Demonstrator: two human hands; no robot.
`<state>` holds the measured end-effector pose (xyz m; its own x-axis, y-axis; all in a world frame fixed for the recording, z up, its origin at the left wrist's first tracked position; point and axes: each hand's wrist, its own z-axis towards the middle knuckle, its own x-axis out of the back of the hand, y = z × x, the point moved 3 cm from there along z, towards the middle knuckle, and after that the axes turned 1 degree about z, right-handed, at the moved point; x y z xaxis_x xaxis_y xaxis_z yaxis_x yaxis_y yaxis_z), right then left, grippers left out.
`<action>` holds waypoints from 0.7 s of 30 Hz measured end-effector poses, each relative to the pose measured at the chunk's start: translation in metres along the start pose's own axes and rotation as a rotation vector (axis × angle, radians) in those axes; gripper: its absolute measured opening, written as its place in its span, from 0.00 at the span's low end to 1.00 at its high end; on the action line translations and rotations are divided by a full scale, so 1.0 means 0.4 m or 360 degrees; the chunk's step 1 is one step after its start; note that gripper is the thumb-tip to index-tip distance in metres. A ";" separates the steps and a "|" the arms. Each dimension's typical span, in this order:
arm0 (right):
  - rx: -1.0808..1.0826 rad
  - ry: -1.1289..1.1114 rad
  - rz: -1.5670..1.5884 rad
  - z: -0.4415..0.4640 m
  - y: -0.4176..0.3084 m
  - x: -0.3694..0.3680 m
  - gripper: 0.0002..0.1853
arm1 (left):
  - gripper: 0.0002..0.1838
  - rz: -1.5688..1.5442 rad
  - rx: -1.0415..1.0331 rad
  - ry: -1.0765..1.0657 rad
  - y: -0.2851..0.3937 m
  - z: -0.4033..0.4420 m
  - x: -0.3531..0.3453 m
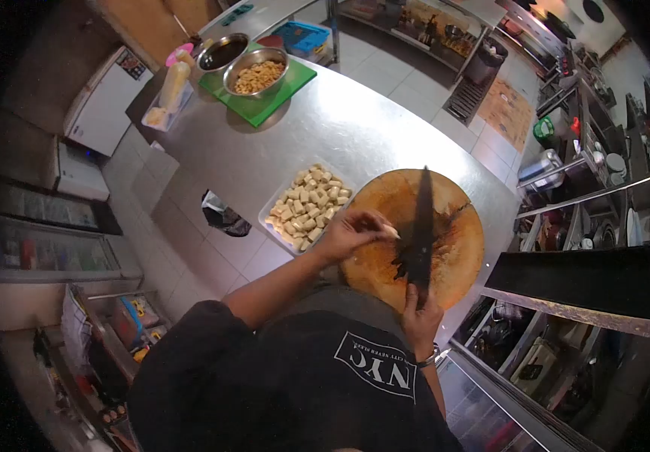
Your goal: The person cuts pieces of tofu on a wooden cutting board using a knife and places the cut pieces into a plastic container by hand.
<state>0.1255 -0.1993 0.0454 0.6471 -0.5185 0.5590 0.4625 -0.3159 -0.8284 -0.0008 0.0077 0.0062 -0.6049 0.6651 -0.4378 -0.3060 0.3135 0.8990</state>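
My right hand [421, 320] is closed round the handle of a large dark kitchen knife [425, 203]. Its long blade points away from me over the round wooden chopping board [457, 279]. Above the left part of the board, my left hand [353, 233] pinches a small pale piece [391, 231], whose kind I cannot make out. Dark stains and a dark scrap mark the wood near the blade. Close beside my left hand stands a clear tray with several cut, beige, cylinder-shaped pieces [311, 203].
Farther along the steel table [363, 113], a green cutting board [265, 109] carries a metal bowl [256, 71] of brown bits and a bowl of dark liquid [223, 54]. A plastic tray [163, 109] with wrapped food lies beside them. Shelving [566, 301] stands to the right.
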 end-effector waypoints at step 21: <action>-0.0175 0.0532 0.0267 -0.022 0.040 0.068 0.11 | 0.16 0.1597 -0.0332 -0.0940 -0.133 0.037 -0.081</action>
<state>0.1451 -0.2253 0.0470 0.4669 -0.7946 0.3880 0.2877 -0.2785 -0.9164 0.0459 -0.0204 -0.0273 -0.2260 0.7778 0.5865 -0.0351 -0.6081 0.7931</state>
